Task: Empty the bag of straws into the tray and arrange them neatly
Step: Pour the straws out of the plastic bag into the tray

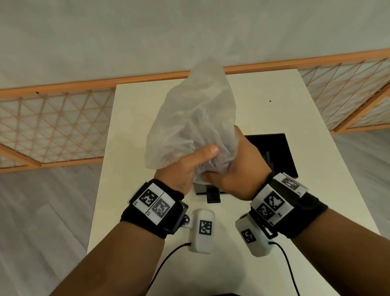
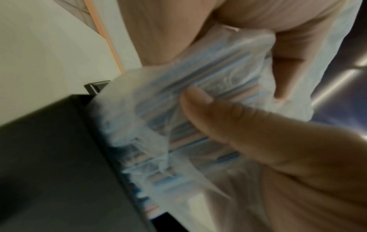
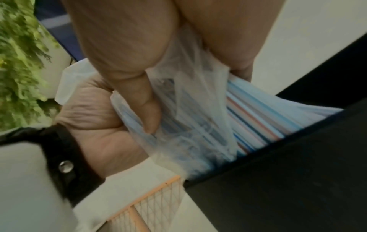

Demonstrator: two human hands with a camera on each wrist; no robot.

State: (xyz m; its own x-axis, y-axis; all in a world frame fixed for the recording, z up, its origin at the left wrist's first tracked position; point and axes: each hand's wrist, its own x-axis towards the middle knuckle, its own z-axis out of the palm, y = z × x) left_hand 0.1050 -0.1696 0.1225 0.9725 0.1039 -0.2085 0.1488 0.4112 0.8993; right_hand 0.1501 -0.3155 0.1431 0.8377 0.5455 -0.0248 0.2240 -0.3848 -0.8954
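Note:
Both hands hold a translucent plastic bag (image 1: 193,115) upside down over a black tray (image 1: 280,150) on the white table. My left hand (image 1: 186,165) grips the bunched lower part from the left, thumb across the front. From the right, my right hand (image 1: 235,172) wraps around the same part. Blue, white and pink striped straws (image 3: 256,119) stick out of the bag's mouth down into the tray (image 3: 278,188), with my right hand (image 3: 194,100) pinching the plastic just above them. In the left wrist view the straws (image 2: 198,138) show through the plastic, against the tray's wall (image 2: 49,157).
The white table (image 1: 141,128) stands against an orange wooden lattice rail (image 1: 47,126). A small black piece (image 1: 213,195) lies at the tray's near edge. Cables trail from the wrist cameras toward me. Green foliage (image 3: 20,62) shows in the right wrist view.

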